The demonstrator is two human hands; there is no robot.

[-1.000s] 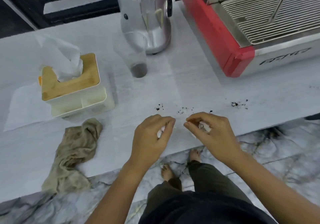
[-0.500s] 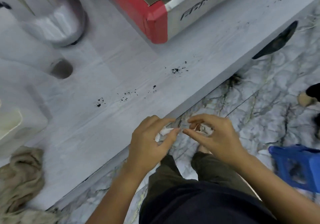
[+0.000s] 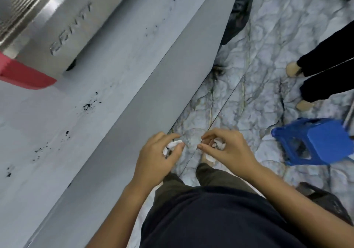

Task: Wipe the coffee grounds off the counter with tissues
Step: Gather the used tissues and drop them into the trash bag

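Dark coffee grounds (image 3: 88,105) lie scattered in small patches on the pale grey counter (image 3: 122,71), with more specks (image 3: 41,150) further left. My left hand (image 3: 159,157) is closed on a crumpled white tissue (image 3: 171,145). My right hand (image 3: 228,150) grips another wad of white tissue (image 3: 219,144). Both hands are held close together over the marble floor, off the counter's front edge, to the right of the grounds.
A steel and red espresso machine (image 3: 57,31) stands at the counter's back left. A blue plastic stool (image 3: 318,142) sits on the floor at right. Another person's legs (image 3: 325,71) stand beyond it. A dark bag (image 3: 329,203) lies at lower right.
The view has swung right and down; tissue box, cloth and cup have left the frame. My hands, still holding the tissues, have gone from above the counter to beyond its edge.
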